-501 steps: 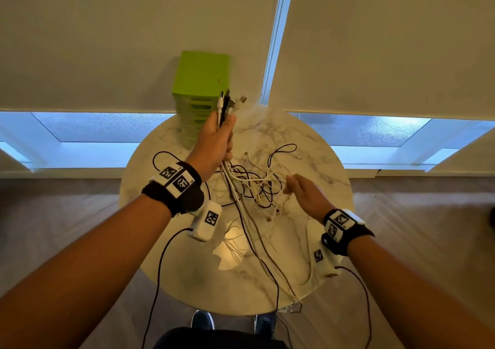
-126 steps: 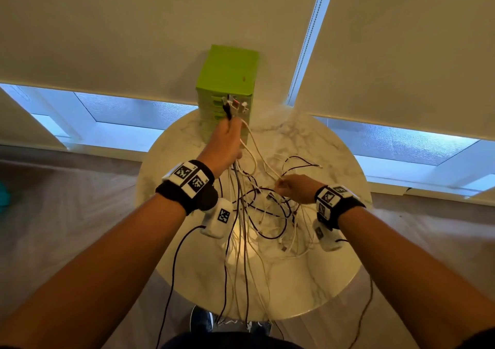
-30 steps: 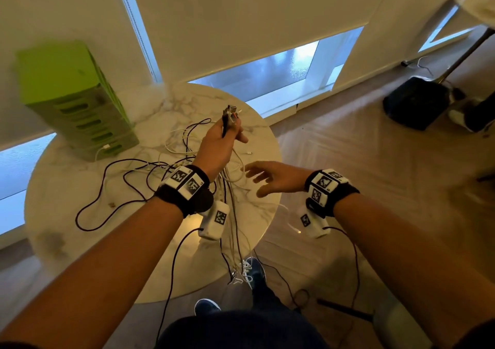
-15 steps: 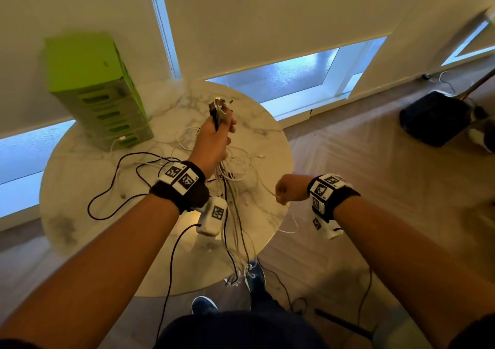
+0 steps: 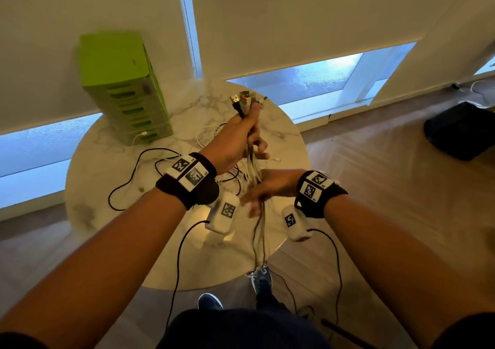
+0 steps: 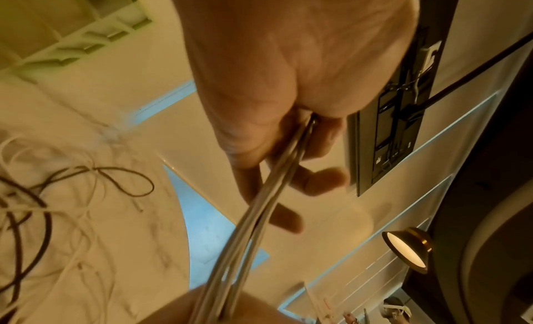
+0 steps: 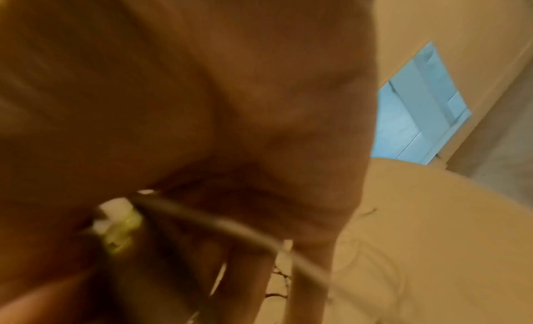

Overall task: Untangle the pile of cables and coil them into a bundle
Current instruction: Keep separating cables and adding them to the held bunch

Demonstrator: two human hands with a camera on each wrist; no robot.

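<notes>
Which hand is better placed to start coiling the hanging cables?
Probably the right hand: it meets the cables hanging below the left hand, which grips their plug ends.

Dim and warm indoors — cool daylight from low windows [image 5: 308, 80]; wide-angle bending at edges, right wrist view heavily blurred.
</notes>
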